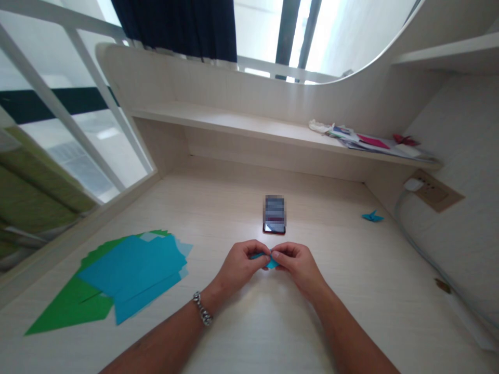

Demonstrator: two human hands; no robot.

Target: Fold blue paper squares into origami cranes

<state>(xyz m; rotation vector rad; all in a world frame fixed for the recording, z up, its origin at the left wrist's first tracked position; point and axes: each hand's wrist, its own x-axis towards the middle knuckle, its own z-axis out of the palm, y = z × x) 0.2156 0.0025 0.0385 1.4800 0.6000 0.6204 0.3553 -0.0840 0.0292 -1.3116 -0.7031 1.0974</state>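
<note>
My left hand (pixel 240 264) and my right hand (pixel 297 265) meet at the middle of the pale wooden desk (pixel 249 322). Both pinch a small folded piece of blue paper (pixel 272 263) between their fingertips, and most of it is hidden by the fingers. A metal bracelet (pixel 202 308) circles my left wrist. A phone (pixel 275 214) lies flat on the desk just beyond the hands.
A loose stack of blue and green paper sheets (pixel 128 270) lies at the left. A small folded blue paper figure (pixel 372 216) sits at the far right. The shelf above carries papers and a red folded piece (pixel 374 141). A wall socket with plug and cable (pixel 419 186) is on the right.
</note>
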